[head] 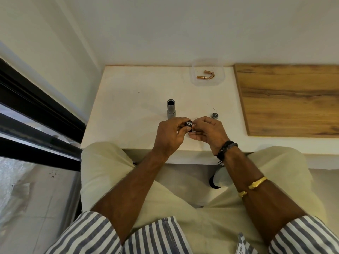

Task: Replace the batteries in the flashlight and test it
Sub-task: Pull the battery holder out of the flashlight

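Note:
The grey flashlight body (pixel 171 109) stands upright on the white table (pixel 128 107), its open end up and empty-looking. Its grey end cap (pixel 214 115) lies apart to the right. My left hand (pixel 169 135) grips a small black battery holder (pixel 188 125) just in front of the flashlight body. My right hand (pixel 209 132) pinches a copper-coloured battery (pixel 194 125) whose tip touches the holder; most of that battery is hidden by my fingers. Three more copper batteries (pixel 206 74) lie in a clear plastic tray (pixel 220 81) at the back of the table.
A wooden board (pixel 286 99) covers the right part of the table. A white wall stands behind it, and a dark window frame (pixel 36 99) runs along the left. My knees sit under the table's front edge.

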Tool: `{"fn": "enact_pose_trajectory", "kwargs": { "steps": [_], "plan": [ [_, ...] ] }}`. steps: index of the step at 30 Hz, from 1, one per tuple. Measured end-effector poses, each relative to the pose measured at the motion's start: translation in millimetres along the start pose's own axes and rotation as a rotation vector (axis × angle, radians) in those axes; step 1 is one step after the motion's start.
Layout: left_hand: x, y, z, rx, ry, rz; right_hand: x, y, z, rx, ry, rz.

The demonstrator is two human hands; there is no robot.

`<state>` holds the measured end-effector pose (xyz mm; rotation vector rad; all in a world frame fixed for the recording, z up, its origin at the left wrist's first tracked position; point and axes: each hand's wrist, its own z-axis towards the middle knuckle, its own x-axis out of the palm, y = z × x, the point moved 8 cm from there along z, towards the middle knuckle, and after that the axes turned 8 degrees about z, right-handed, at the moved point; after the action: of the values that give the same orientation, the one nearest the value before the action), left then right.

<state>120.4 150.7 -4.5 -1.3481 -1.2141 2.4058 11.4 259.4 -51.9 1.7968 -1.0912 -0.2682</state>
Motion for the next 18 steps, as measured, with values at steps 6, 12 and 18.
{"fn": "enact_pose_trajectory", "kwargs": {
  "steps": [6, 12, 18],
  "plan": [
    [1, 7, -1, -0.07, -0.033, -0.052, 0, 2, -1, -0.032, -0.007, 0.003],
    [5, 10, -2, -0.112, -0.024, -0.108, -4, 6, -2, -0.053, 0.013, 0.006],
    [9, 18, -1, -0.201, -0.019, -0.186, -18, 13, -1, -0.044, -0.05, 0.02]
  ]
}}
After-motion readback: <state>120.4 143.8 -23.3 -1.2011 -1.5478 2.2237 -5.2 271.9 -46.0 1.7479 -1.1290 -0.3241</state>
